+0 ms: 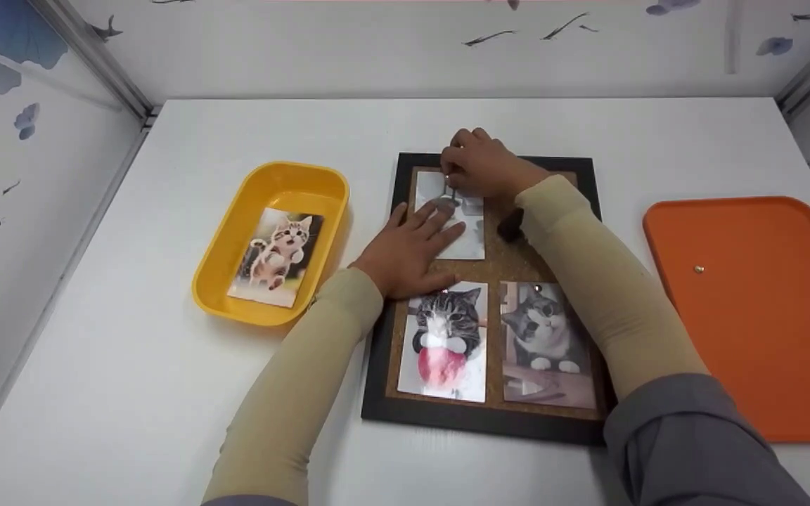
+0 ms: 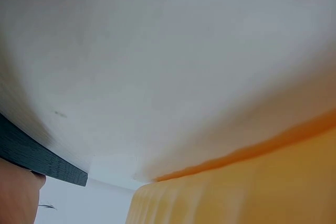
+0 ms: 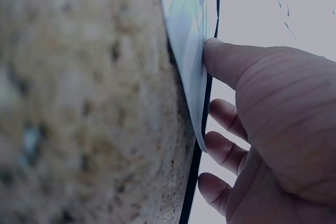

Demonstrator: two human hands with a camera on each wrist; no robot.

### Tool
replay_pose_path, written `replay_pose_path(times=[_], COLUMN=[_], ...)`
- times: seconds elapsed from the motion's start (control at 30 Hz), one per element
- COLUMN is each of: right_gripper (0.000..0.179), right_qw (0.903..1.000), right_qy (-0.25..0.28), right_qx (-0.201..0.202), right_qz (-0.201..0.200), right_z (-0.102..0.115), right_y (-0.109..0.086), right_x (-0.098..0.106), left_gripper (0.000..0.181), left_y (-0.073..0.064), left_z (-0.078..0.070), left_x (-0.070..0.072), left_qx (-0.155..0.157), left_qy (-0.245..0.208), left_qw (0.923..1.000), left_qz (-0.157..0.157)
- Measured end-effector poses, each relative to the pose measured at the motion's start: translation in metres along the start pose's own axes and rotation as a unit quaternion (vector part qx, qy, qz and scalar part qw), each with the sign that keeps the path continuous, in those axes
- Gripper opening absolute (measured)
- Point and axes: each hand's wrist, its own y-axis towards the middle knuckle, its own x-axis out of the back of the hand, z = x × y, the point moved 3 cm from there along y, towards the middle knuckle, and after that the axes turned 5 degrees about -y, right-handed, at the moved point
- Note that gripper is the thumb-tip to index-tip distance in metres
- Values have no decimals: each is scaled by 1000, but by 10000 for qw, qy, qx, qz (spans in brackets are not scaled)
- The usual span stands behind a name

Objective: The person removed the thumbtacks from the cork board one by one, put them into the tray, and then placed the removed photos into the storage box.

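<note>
A cork board (image 1: 493, 270) in a black frame lies on the table. My left hand (image 1: 408, 253) rests with spread fingers on a pale grey photo (image 1: 472, 242) at the board's upper left. At this photo's top edge is my right hand (image 1: 482, 163), its fingers bent around a small shiny thumbtack (image 1: 447, 177). From the right wrist, the thumb (image 3: 231, 61) touches the photo's face (image 3: 186, 40) while the other fingers curl loosely; the tack is hidden there. Two pinned cat photos fill the lower half, a striped cat (image 1: 447, 351) and a grey-and-white cat (image 1: 549, 344).
Left of the board stands a yellow tray (image 1: 211, 281) holding a kitten photo (image 1: 278, 256). An orange tray (image 1: 763, 337) lies at the right, with one gold thumbtack (image 1: 699, 269) on it. Patterned white panels (image 1: 377, 49) rise behind and beside the table.
</note>
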Motion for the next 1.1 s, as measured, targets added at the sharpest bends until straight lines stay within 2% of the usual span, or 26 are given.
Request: replay_pose_path(times=[0.73,1.1], right_gripper=[15,12], right_qw=[10000,10000], right_qy=[0,-66], right_qx=[-68,-11], right_qz=[26,-28], right_z=[2,0], right_y=[0,-1], right_x=[1,0], left_gripper=[82,82], left_y=[-1,0], left_z=[1,0], left_x=[1,-2], left_qx=[-17,-23], left_qy=[-18,-41], left_qw=[10000,9999], left_qz=[-24,-153])
